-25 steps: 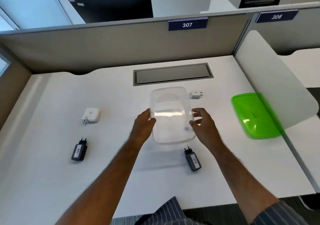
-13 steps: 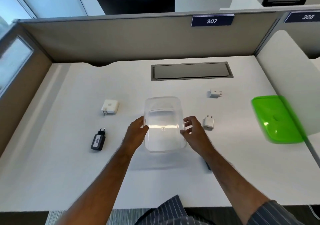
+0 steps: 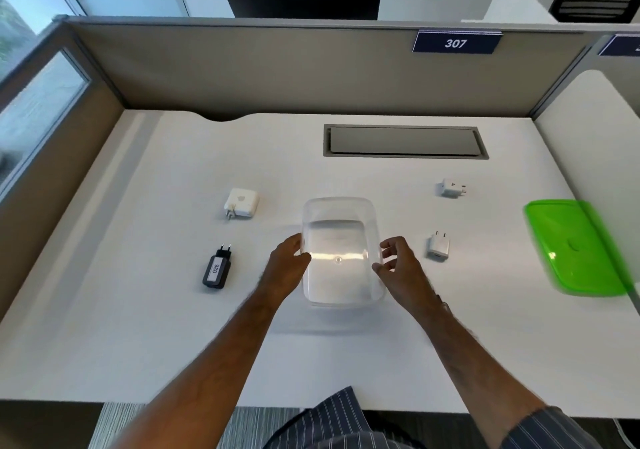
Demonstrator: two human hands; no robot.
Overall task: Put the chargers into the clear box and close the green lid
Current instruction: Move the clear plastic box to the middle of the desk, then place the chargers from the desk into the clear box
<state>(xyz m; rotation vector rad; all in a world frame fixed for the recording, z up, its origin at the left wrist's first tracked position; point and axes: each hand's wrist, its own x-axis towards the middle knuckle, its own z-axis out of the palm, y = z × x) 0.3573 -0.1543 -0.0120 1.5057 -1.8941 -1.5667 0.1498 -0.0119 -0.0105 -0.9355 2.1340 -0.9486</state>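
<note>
The clear box (image 3: pixel 341 275) stands open-topped mid-desk. My left hand (image 3: pixel 287 263) grips its left wall, thumb over the rim. My right hand (image 3: pixel 398 263) sits at its right wall with fingers apart, only the fingertips near it. Left of the box lie a white square charger (image 3: pixel 242 202) and a black charger labelled 026 (image 3: pixel 216 270). To the right are a small white charger (image 3: pixel 438 246) and a white plug adapter (image 3: pixel 452 187). A dark charger (image 3: pixel 440 299) peeks from under my right forearm. The green lid (image 3: pixel 575 248) lies far right.
A grey cable hatch (image 3: pixel 405 141) is set into the desk behind the box. Beige partition walls (image 3: pixel 277 71) close the back and left; a white divider (image 3: pixel 602 144) rises on the right, just beside the lid.
The box has slid left and towards me, away from the plug adapter, uncovering the small white charger. My right hand's fingers have loosened from the wall.
</note>
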